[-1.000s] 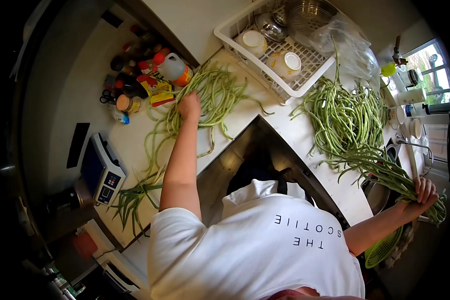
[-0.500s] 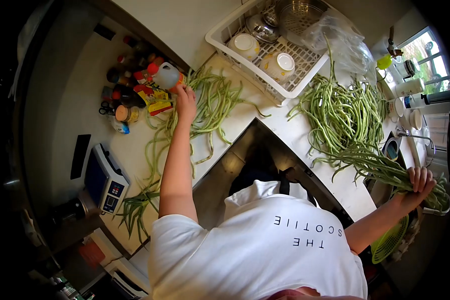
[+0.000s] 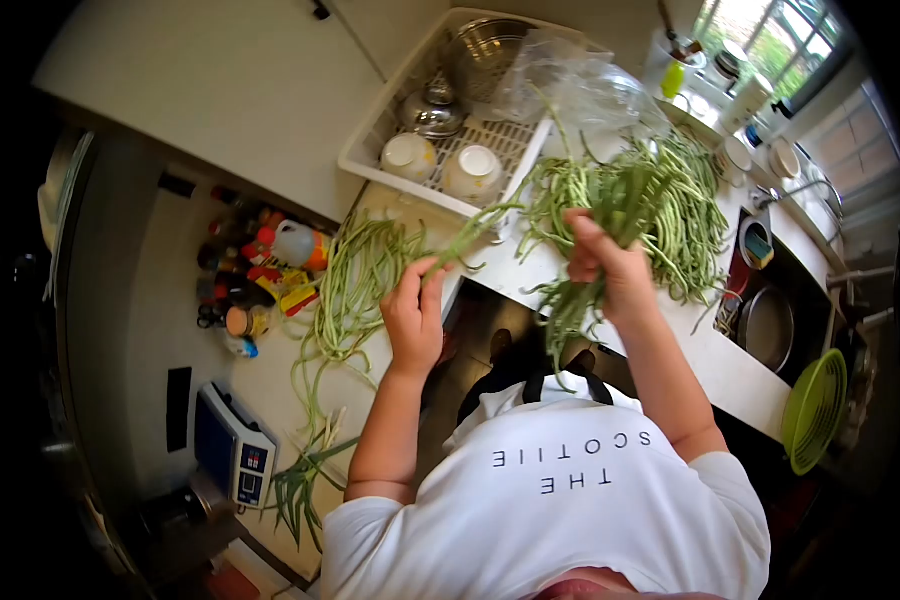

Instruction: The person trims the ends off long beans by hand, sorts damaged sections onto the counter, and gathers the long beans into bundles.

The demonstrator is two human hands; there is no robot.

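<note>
My right hand (image 3: 618, 280) is closed round a bunch of long green beans (image 3: 630, 205) above the counter, with one end hanging below the fist. My left hand (image 3: 413, 318) pinches a few beans (image 3: 482, 228) that stretch up and right. A loose spread of paler beans (image 3: 355, 285) lies on the counter to its left. Behind my right hand is a large heap of beans (image 3: 685, 215). Near the scale, a small bundle (image 3: 305, 485) rests on the counter (image 3: 270, 415).
A white rack (image 3: 358, 160) holds bowls (image 3: 472, 170), metal ware and a plastic bag (image 3: 580, 90). Bottles and packets (image 3: 295, 245) stand at the left, above a scale (image 3: 232, 450). To the right are a sink with a pan (image 3: 767, 328) and a green basket (image 3: 816, 410).
My right hand has brought its bunch from the far right to the middle. My left hand has moved from the bottles toward the counter corner and now grips some beans. The view has shifted.
</note>
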